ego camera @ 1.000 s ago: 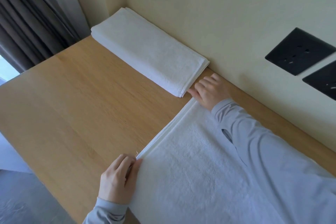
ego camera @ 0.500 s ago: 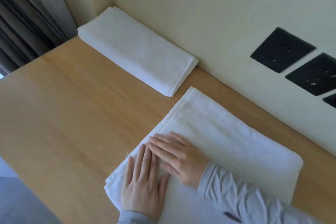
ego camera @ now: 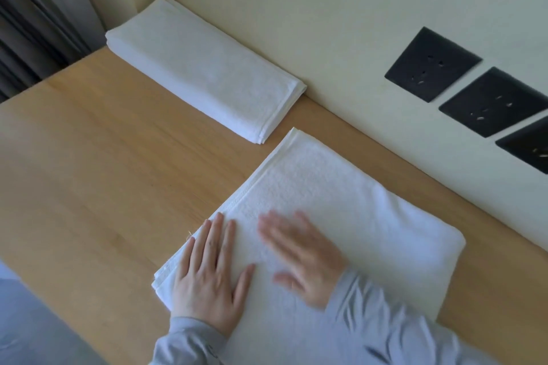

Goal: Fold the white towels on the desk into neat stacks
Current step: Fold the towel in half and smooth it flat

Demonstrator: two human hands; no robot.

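A white towel, folded over into a wide rectangle, lies on the wooden desk in front of me. My left hand lies flat on its near left corner, fingers straight and spread. My right hand presses flat on the towel just to the right, blurred by motion. A second white towel, folded into a long narrow stack, rests against the wall at the back left.
The cream wall runs along the desk's far edge and carries three black socket plates. Grey curtains hang at the left. The desk's near left edge drops to a grey floor.
One second ago my hands pinched the towel's left edge at two corners. They let go, came together flat on the towel, and now the right hand has slid away to the right.
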